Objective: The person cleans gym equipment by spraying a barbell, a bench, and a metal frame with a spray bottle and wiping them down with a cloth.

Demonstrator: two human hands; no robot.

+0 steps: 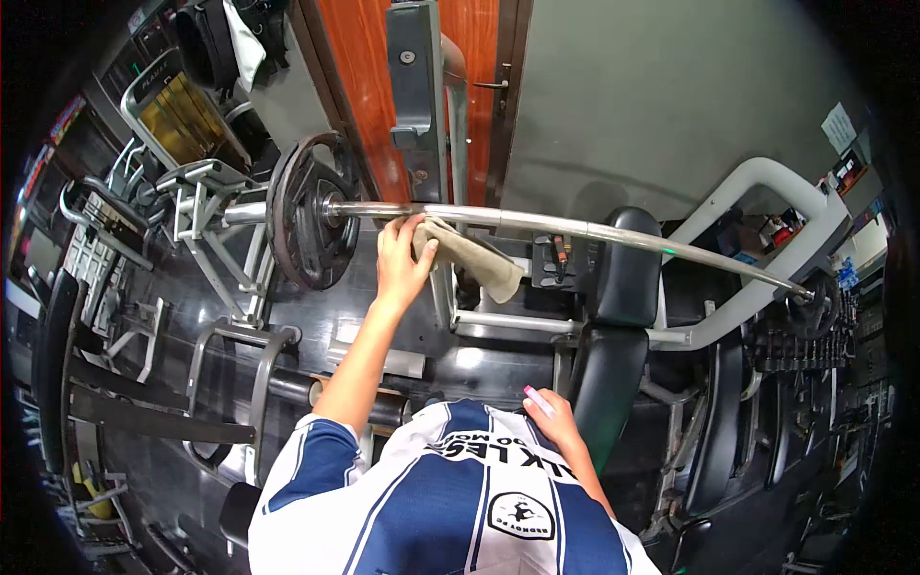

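Left fingers (406, 233) are closed on one end of the cloth (479, 262) at the bar (546, 223), right fingers (556, 406) around a tube (540, 402); the cloth could be dropped if pinched too lightly.

Left hand (401, 264), cloth (476, 262) held at barbell (546, 223); right hand (558, 424), pink-tipped object (540, 402)
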